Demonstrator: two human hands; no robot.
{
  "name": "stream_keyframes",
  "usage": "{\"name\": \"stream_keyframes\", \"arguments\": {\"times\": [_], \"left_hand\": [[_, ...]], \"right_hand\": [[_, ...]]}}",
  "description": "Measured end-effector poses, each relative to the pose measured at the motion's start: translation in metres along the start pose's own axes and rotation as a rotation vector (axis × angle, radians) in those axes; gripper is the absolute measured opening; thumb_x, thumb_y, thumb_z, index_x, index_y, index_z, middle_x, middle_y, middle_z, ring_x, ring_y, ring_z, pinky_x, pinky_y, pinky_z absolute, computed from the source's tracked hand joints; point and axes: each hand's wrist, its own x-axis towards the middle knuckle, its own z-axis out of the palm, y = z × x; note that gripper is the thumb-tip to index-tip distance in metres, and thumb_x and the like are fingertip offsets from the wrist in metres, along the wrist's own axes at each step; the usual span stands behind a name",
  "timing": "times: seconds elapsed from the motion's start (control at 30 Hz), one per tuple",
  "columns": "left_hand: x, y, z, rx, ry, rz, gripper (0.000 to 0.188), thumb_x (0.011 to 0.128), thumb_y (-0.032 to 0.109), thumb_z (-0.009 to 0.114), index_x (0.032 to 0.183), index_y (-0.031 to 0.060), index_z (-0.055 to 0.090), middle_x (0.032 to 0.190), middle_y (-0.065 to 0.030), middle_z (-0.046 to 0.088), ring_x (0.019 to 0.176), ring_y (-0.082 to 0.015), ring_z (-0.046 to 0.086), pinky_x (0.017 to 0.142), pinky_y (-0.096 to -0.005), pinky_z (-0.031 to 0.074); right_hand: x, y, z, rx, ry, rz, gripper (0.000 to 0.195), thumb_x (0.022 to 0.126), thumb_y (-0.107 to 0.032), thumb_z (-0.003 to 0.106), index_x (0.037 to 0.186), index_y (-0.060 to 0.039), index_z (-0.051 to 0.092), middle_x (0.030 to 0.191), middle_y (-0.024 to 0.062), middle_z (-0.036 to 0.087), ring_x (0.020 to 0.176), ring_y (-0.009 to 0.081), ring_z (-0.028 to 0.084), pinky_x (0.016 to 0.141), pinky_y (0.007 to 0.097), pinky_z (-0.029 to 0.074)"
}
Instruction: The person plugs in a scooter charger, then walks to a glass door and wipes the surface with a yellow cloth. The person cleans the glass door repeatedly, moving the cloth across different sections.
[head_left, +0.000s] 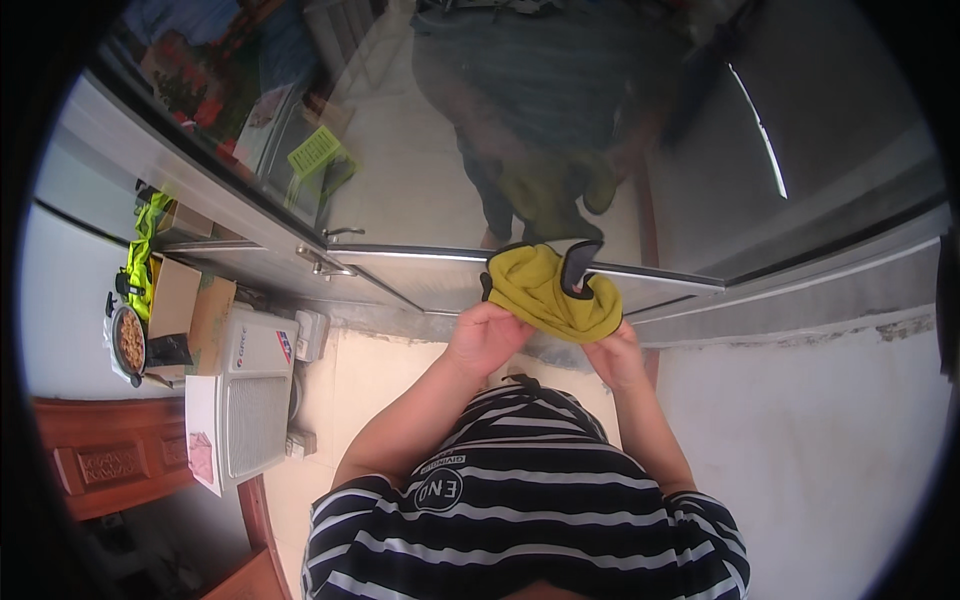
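Observation:
A yellow-green cloth (536, 289) with dark edging and a grey reverse side hangs between my two hands, partly folded over on itself. My left hand (491, 337) grips its lower left edge. On the other side, my right hand (616, 352) holds the lower right edge, with its fingertips partly hidden by the fabric. Just beyond the cloth stands a metal-framed glass door (555, 112), whose dark pane reflects my body and the cloth. The cloth overlaps the frame's crossbar in view; whether it touches the bar I cannot tell.
Lever door handles (326, 262) stick out left of the cloth. Farther left stand a white Gree air-conditioner unit (255, 420), cardboard boxes (176, 300), a pan of food (129, 341) and a yellow-green strap item (140, 255). A carved wooden door (112, 465) is at lower left, a white wall (787, 450) at right.

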Motion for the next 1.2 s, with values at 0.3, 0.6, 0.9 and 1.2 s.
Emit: {"name": "stream_keyframes", "arguments": {"times": [0.3, 0.6, 0.9, 1.2], "left_hand": [[-0.004, 0.001, 0.027, 0.119, -0.070, 0.064, 0.057, 0.076, -0.005, 0.052, 0.133, 0.0054, 0.049, 0.134, -0.0112, 0.053, 0.128, -0.0276, 0.047, 0.110, -0.0420, 0.034], [-0.005, 0.013, 0.091, 0.365, -0.292, 0.295, 0.042, 0.080, -0.009, 0.054, 0.120, -0.0003, 0.059, 0.129, -0.0114, 0.057, 0.122, -0.0246, 0.052, 0.108, -0.0387, 0.035], [0.011, 0.027, 0.116, 0.325, -0.139, 0.320, 0.034, 0.080, -0.001, 0.040, 0.111, 0.0007, 0.056, 0.121, -0.0090, 0.058, 0.115, -0.0237, 0.053, 0.101, -0.0345, 0.038], [-0.005, 0.038, 0.135, 0.710, -0.075, 0.157, 0.033, 0.078, 0.000, 0.042, 0.110, 0.0015, 0.052, 0.110, -0.0121, 0.061, 0.105, -0.0227, 0.058, 0.092, -0.0332, 0.046]], "right_hand": [[0.002, -0.029, 0.023, -0.002, -0.014, -0.113, 0.054, 0.088, -0.001, 0.049, 0.140, -0.0010, 0.040, 0.144, 0.0150, 0.043, 0.134, 0.0290, 0.041, 0.112, 0.0458, 0.030], [0.027, -0.114, 0.110, 0.030, -0.439, -0.461, 0.066, 0.089, -0.025, 0.061, 0.144, -0.0030, 0.032, 0.156, 0.0217, 0.017, 0.138, 0.0397, 0.031, 0.114, 0.0517, 0.026], [0.048, -0.129, 0.106, -0.675, 0.489, -0.352, 0.016, 0.090, -0.007, 0.061, 0.106, -0.0092, 0.064, 0.079, -0.0017, 0.058, 0.046, 0.0039, 0.042, 0.039, 0.0192, 0.027], [0.010, -0.118, 0.096, -0.893, 0.230, -0.529, 0.054, 0.090, -0.005, 0.062, 0.140, -0.0037, 0.042, 0.085, -0.0006, 0.059, 0.061, 0.0035, 0.052, 0.051, 0.0171, 0.038]]}}
